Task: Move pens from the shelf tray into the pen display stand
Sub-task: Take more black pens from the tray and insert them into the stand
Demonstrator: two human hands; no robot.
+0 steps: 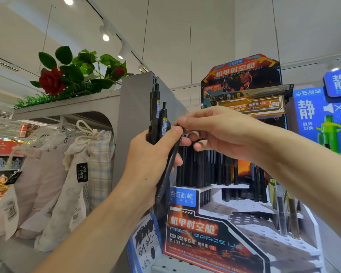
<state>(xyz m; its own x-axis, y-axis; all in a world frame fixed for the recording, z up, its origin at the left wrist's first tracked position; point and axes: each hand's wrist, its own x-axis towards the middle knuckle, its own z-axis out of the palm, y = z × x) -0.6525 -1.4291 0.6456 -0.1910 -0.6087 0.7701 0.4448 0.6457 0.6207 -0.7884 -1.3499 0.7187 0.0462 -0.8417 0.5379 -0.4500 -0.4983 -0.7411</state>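
My left hand (146,166) grips a bunch of black pens (157,119), held upright just left of the pen display stand (220,209). My right hand (211,131) pinches the top end of one tilted black pen (168,174) from that bunch, its fingers curled right beside my left thumb. The stand is a stepped white rack with holes and a red and blue printed front. Several black pens (205,168) stand in its upper back rows, and the lower steps show open holes. The shelf tray is not in view.
A grey shelf end panel (134,107) rises behind my left hand. Cloth drawstring bags (67,174) hang at the left, under a ledge with artificial roses (53,79). A blue display (323,119) stands at the right. Packaged pens (283,209) lean on the stand's right side.
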